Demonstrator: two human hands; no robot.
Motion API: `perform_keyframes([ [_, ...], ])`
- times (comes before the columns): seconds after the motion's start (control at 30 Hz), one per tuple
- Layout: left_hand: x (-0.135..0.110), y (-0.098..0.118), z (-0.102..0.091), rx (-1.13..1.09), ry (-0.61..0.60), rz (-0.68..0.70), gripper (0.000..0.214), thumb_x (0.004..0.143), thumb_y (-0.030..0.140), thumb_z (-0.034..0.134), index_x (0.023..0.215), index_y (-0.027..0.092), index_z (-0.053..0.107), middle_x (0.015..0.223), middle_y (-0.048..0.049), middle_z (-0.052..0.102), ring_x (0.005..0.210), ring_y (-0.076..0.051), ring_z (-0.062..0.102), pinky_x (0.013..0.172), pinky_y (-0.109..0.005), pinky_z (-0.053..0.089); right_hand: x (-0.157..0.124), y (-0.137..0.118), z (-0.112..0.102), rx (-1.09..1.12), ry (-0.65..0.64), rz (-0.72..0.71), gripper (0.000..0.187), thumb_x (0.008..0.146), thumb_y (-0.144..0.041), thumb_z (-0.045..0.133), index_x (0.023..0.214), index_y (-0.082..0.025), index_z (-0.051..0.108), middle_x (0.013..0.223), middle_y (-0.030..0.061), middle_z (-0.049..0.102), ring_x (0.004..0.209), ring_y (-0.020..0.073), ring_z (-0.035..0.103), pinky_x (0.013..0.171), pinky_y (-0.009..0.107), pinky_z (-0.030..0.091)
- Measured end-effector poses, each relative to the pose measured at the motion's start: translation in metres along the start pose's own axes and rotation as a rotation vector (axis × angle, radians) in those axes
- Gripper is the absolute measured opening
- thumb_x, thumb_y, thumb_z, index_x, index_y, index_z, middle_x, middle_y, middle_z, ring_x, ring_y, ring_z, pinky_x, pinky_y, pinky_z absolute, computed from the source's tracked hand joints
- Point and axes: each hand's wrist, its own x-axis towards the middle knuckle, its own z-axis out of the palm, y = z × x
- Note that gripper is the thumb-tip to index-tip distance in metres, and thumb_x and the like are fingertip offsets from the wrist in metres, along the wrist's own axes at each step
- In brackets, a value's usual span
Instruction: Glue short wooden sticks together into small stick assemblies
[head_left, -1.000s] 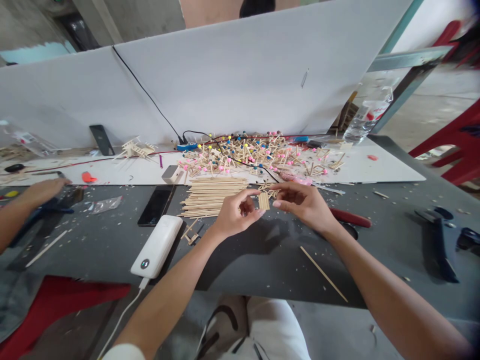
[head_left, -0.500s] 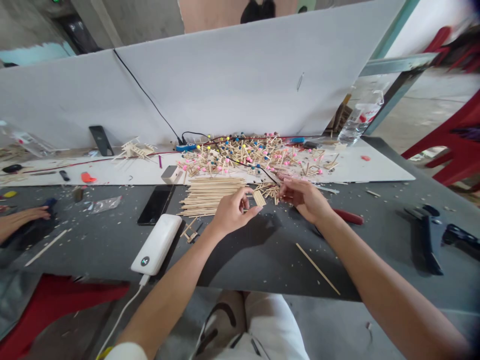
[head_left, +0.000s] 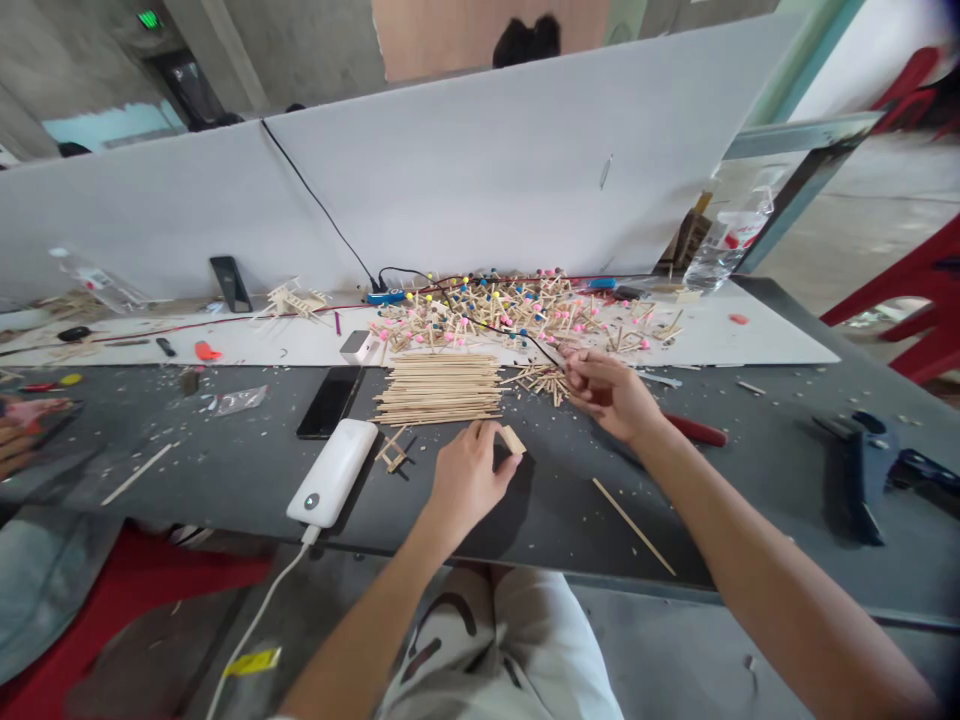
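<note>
Between the thumb and fingers of my left hand [head_left: 471, 472] is a small flat wooden panel [head_left: 513, 440], low over the grey table. My right hand [head_left: 611, 395] is closed, its fingertips pinched beside a pile of short sticks [head_left: 546, 380]. A black cord [head_left: 495, 328] runs to those fingertips; what they hold is too small and hidden to make out. Beyond my left hand lies a stack of long thin wooden sticks [head_left: 439, 388]. A small stick frame [head_left: 393, 455] rests to its left. One loose stick [head_left: 634, 525] lies nearer me on the right.
Coloured-tip sticks [head_left: 495, 305] are heaped along the white board. A white power bank [head_left: 334, 475] and black phone [head_left: 330, 402] lie left. Red-handled tool [head_left: 696, 430], dark pliers [head_left: 862, 470] and a water bottle [head_left: 731, 240] are right. Another person's hand [head_left: 19, 435] is far left.
My left hand has come nearer me with the wooden panel, away from the stick stack and my right hand. My right hand stays near the short sticks. The view has shifted slightly left.
</note>
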Motion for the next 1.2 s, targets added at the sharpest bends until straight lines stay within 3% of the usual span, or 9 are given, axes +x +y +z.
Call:
perform_keyframes([
  [0.1,-0.021,0.012,0.004,0.015,0.065,-0.146,0.022,0.092,0.038,0.064,0.104,0.021,0.057,0.103,-0.0078,0.065,0.098,-0.025,0.065,0.076,-0.033,0.052,-0.003,0.002,0.005,-0.054,-0.121,0.052,0.033,0.079,-0.053,0.067,0.08,-0.02,0.061,0.071,0.0043,0.059,0.056,0.0146,0.052,0.036,0.023,0.025],
  [0.2,-0.029,0.026,0.011,0.085,0.087,-0.246,0.03,0.087,0.044,0.07,0.097,0.02,0.057,0.1,-0.0093,0.063,0.098,-0.028,0.062,0.072,-0.033,0.051,-0.005,0.007,0.007,-0.335,-0.101,-0.121,0.04,0.082,-0.059,0.066,0.08,-0.019,0.067,0.071,0.0056,0.065,0.062,0.0176,0.059,0.052,0.028,0.047],
  [0.33,-0.029,0.039,0.016,0.092,0.069,-0.252,0.04,0.083,0.054,0.073,0.093,0.018,0.059,0.096,-0.011,0.062,0.097,-0.03,0.06,0.071,-0.034,0.051,-0.004,0.014,0.005,-0.659,-0.036,-0.323,0.042,0.081,-0.061,0.071,0.083,-0.019,0.074,0.078,0.0063,0.072,0.067,0.0192,0.062,0.06,0.03,0.05],
  [0.63,-0.042,0.018,-0.001,0.092,0.075,-0.253,0.035,0.099,0.029,0.05,0.071,0.019,0.068,0.083,-0.0102,0.064,0.08,-0.024,0.063,0.064,-0.032,0.045,0.0,0.016,0.003,-0.204,-0.079,-0.161,0.05,0.082,-0.067,0.067,0.079,-0.017,0.073,0.07,0.0059,0.067,0.059,0.0159,0.059,0.059,0.03,0.05],
  [0.8,0.002,0.004,-0.006,-0.39,0.113,-0.135,0.014,0.088,0.016,0.061,0.096,0.018,0.073,0.086,-0.006,0.07,0.075,-0.018,0.064,0.075,-0.031,0.05,-0.007,0.011,0.016,0.035,-0.197,-0.031,0.044,0.083,-0.065,0.063,0.078,-0.021,0.067,0.072,0.0043,0.065,0.063,0.0181,0.061,0.06,0.033,0.053],
  [0.93,0.057,0.001,0.011,-1.064,-0.178,0.014,0.065,0.071,0.01,0.077,0.133,0.02,0.059,0.107,-0.0055,0.071,0.077,-0.013,0.067,0.072,-0.027,0.054,-0.011,0.015,0.022,0.077,-0.219,-0.018,0.041,0.087,-0.062,0.058,0.078,-0.022,0.065,0.071,0.0048,0.065,0.062,0.0197,0.062,0.059,0.035,0.055],
  [1.03,0.084,0.006,0.024,-1.19,-0.255,0.1,0.042,0.068,0.013,0.08,0.108,0.015,0.068,0.082,0.0008,0.069,0.069,-0.011,0.065,0.069,-0.024,0.052,-0.01,0.019,0.022,0.094,-0.208,-0.014,0.041,0.084,-0.063,0.059,0.077,-0.022,0.063,0.07,0.0056,0.066,0.063,0.0218,0.064,0.055,0.035,0.055],
  [1.13,0.096,0.008,0.03,-1.076,-0.256,0.078,0.006,0.075,0.015,0.072,0.078,0.012,0.067,0.066,0.0017,0.065,0.055,-0.01,0.062,0.056,-0.021,0.047,-0.007,0.018,0.02,0.106,-0.219,-0.025,0.041,0.083,-0.063,0.061,0.078,-0.022,0.062,0.069,0.0051,0.066,0.062,0.022,0.065,0.053,0.034,0.054],
  [1.2,0.1,0.002,0.03,-0.965,-0.242,0.079,0.006,0.079,0.015,0.067,0.074,0.013,0.069,0.066,-0.0003,0.068,0.052,-0.011,0.062,0.053,-0.021,0.046,-0.004,0.017,0.016,0.101,-0.164,-0.071,0.041,0.082,-0.062,0.062,0.079,-0.021,0.063,0.068,0.0041,0.065,0.061,0.0208,0.065,0.052,0.033,0.053],
])
